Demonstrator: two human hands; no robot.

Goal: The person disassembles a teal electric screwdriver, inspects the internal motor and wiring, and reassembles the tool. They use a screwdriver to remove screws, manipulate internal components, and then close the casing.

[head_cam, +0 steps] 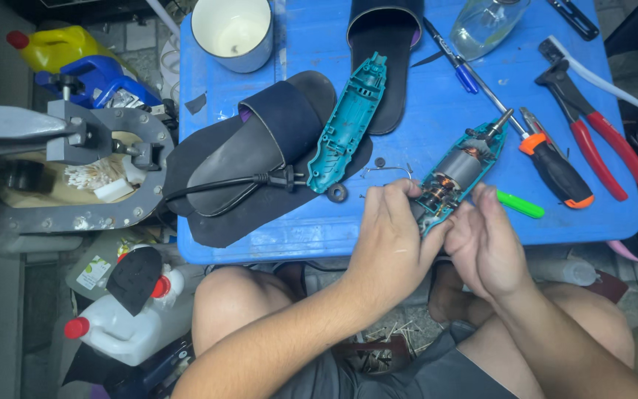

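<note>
My left hand [391, 238] and my right hand [486, 244] both grip the near end of an opened teal power tool [458, 171], its motor and copper windings exposed, over the blue table [297, 233]. The tool's detached teal housing half [348, 124] lies to the left on a dark sandal [260, 140], next to a black power cord [252, 181]. A small black ring [337, 193] lies by the housing's end.
An orange-and-black screwdriver [555, 168], red-handled pliers [592, 133], a green marker [520, 204], a blue pen [452, 58], a white mug [232, 31], a glass bottle [485, 22] and a second sandal [384, 44] lie on the table. A grey metal stand [105, 140] and jugs [131, 321] sit at the left.
</note>
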